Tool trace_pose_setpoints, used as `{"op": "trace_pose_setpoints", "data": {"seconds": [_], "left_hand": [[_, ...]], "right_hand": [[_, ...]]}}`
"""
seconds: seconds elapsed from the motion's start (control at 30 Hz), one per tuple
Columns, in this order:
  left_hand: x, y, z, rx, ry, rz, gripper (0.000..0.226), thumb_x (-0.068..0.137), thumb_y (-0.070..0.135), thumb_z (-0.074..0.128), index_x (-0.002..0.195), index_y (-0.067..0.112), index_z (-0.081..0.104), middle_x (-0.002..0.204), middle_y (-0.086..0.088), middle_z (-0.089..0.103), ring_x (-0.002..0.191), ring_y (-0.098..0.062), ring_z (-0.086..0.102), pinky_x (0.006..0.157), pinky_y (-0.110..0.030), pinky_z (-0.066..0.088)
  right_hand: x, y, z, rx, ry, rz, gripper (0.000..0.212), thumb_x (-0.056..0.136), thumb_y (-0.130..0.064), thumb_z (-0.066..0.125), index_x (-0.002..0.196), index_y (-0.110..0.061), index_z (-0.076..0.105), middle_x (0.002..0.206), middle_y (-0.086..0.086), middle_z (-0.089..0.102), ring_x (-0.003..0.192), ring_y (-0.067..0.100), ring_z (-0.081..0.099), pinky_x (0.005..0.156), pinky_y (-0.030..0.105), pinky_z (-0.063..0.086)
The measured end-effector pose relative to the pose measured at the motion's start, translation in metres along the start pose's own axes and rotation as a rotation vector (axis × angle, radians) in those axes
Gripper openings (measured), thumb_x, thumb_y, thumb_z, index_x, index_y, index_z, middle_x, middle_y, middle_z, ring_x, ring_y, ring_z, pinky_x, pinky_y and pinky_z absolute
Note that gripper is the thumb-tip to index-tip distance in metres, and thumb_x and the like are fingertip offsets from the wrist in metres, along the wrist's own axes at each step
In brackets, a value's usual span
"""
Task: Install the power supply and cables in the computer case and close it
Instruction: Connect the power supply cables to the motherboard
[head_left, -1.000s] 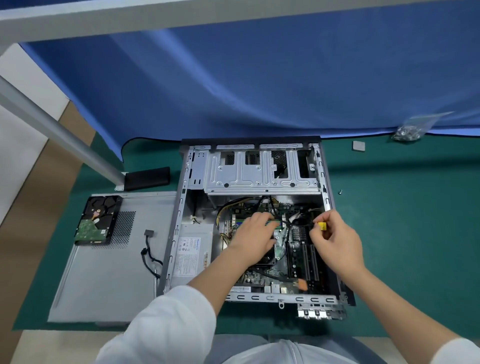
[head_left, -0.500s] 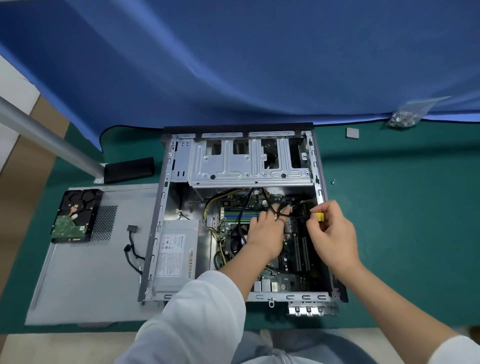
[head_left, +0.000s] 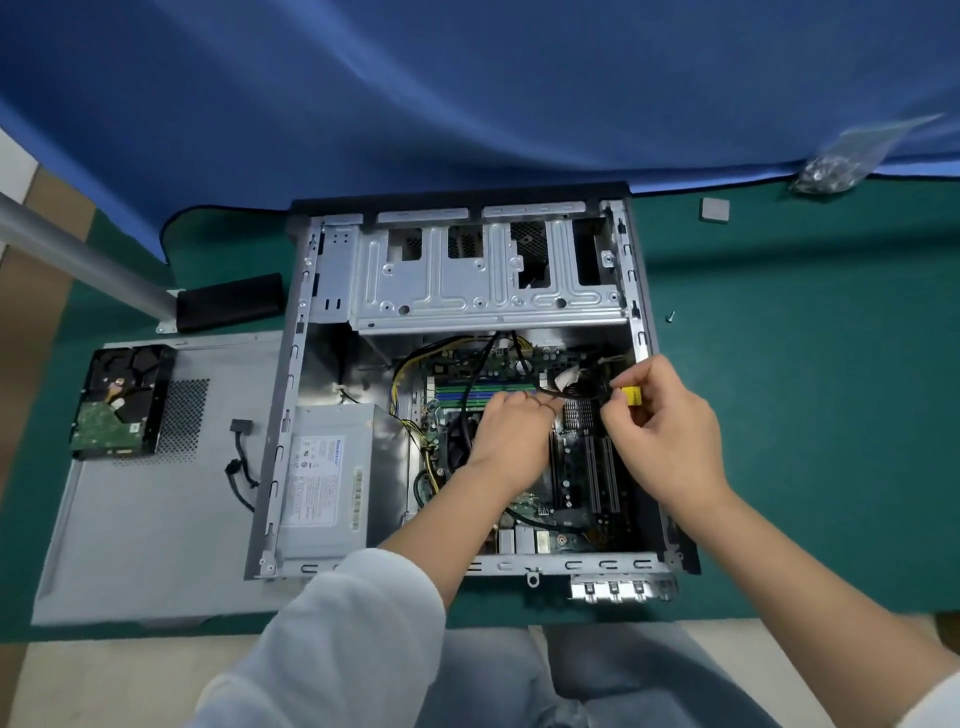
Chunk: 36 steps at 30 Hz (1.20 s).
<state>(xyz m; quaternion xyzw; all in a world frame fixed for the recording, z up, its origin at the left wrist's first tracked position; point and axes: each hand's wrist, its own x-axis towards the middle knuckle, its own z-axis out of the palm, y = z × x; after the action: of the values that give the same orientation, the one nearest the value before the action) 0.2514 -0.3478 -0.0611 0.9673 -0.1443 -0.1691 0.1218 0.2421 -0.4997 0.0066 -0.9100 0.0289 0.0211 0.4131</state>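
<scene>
Since a second ago the left hand has shifted right to pinch the black cable at centre frame; the right hand still pinches its yellow connector; plugging in looks imminent inside the open case.

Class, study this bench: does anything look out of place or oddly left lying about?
Yes. A single loose screw lies on the green mat right of the case, away from the bag of screws. A bare hard drive rests on the removed side panel.
</scene>
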Motion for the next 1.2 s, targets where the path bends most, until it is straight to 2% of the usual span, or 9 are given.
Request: {"op": "trace_pose_setpoints", "data": {"seconds": [0.07, 0.17, 0.43, 0.63, 0.77, 0.9, 0.97, 1.1, 1.2], "left_hand": [[-0.002, -0.001, -0.004, -0.134, 0.042, -0.064, 0.037, 0.087, 0.004, 0.046, 0.121, 0.010, 0.057, 0.110, -0.007, 0.061, 0.110, -0.027, 0.051, 0.102, -0.033, 0.030], [-0.002, -0.001, -0.005, -0.246, 0.094, -0.194, 0.006, 0.087, 0.011, 0.047, 0.085, 0.010, 0.053, 0.086, -0.003, 0.052, 0.093, -0.030, 0.053, 0.086, -0.035, 0.039], [0.001, -0.002, -0.006, -0.420, 0.182, -0.269, 0.020, 0.088, 0.018, 0.053, 0.099, 0.010, 0.068, 0.089, -0.003, 0.057, 0.083, -0.025, 0.057, 0.071, -0.033, 0.045], [0.000, -0.010, -0.008, -0.305, 0.164, -0.268, 0.027, 0.089, 0.034, 0.061, 0.103, 0.011, 0.068, 0.098, -0.004, 0.058, 0.105, -0.022, 0.048, 0.091, -0.033, 0.041], [-0.008, -0.016, -0.021, -0.370, 0.449, -0.362, 0.016, 0.082, 0.005, 0.056, 0.091, 0.018, 0.054, 0.097, 0.006, 0.037, 0.102, -0.017, 0.039, 0.081, -0.015, 0.026], [-0.015, -0.002, -0.042, -0.390, 0.717, -0.197, 0.026, 0.070, -0.005, 0.045, 0.082, 0.017, 0.039, 0.090, 0.002, 0.039, 0.087, -0.016, 0.034, 0.077, -0.022, 0.028], [-0.013, 0.004, -0.043, -0.372, 0.640, -0.049, 0.023, 0.073, 0.001, 0.041, 0.089, 0.015, 0.049, 0.093, 0.001, 0.048, 0.092, -0.018, 0.041, 0.082, -0.026, 0.035], [-0.004, 0.007, -0.028, -0.440, 0.145, 0.041, 0.029, 0.095, 0.009, 0.044, 0.120, 0.017, 0.054, 0.121, 0.000, 0.049, 0.106, -0.019, 0.053, 0.093, -0.038, 0.044], [0.009, 0.004, -0.026, -0.501, 0.179, -0.028, 0.034, 0.094, 0.015, 0.053, 0.127, 0.018, 0.051, 0.124, -0.001, 0.045, 0.099, -0.020, 0.057, 0.094, -0.033, 0.043]], "right_hand": [[0.000, 0.000, 0.000, -0.008, 0.000, -0.009, 0.014, 0.081, -0.024, 0.055, 0.081, -0.034, 0.045, 0.055, -0.007, 0.055, 0.059, 0.008, 0.053, 0.053, 0.030, 0.040], [-0.001, -0.001, 0.000, 0.012, -0.006, -0.013, 0.012, 0.081, -0.026, 0.052, 0.083, -0.034, 0.045, 0.062, -0.010, 0.057, 0.060, 0.008, 0.052, 0.053, 0.029, 0.039], [0.000, -0.003, -0.001, 0.065, 0.004, -0.005, 0.012, 0.083, -0.023, 0.055, 0.082, -0.031, 0.046, 0.069, -0.014, 0.058, 0.057, 0.008, 0.050, 0.054, 0.030, 0.039], [-0.002, -0.006, 0.003, -0.207, 0.025, -0.124, 0.010, 0.083, -0.028, 0.058, 0.085, -0.036, 0.052, 0.053, -0.018, 0.051, 0.052, 0.008, 0.052, 0.050, 0.019, 0.033], [-0.002, -0.006, 0.006, -0.442, 0.108, -0.370, 0.012, 0.088, -0.025, 0.064, 0.099, -0.026, 0.068, 0.080, -0.012, 0.068, 0.064, 0.019, 0.065, 0.046, 0.021, 0.037], [-0.005, -0.003, 0.011, -0.649, 0.037, -0.422, 0.009, 0.087, -0.021, 0.065, 0.094, -0.020, 0.069, 0.077, -0.004, 0.065, 0.059, 0.025, 0.063, 0.042, 0.022, 0.034], [-0.006, -0.001, 0.013, -0.759, 0.010, -0.431, 0.007, 0.081, -0.016, 0.068, 0.088, -0.018, 0.067, 0.071, -0.003, 0.060, 0.057, 0.025, 0.060, 0.042, 0.021, 0.028], [-0.008, 0.000, 0.014, -0.869, -0.029, -0.450, 0.018, 0.069, -0.010, 0.075, 0.083, -0.016, 0.065, 0.066, -0.003, 0.060, 0.057, 0.021, 0.059, 0.042, 0.021, 0.019], [-0.008, -0.002, 0.014, -0.932, -0.052, -0.556, 0.029, 0.051, 0.005, 0.073, 0.065, -0.014, 0.056, 0.054, 0.000, 0.050, 0.056, 0.023, 0.051, 0.045, 0.021, 0.006]]}}
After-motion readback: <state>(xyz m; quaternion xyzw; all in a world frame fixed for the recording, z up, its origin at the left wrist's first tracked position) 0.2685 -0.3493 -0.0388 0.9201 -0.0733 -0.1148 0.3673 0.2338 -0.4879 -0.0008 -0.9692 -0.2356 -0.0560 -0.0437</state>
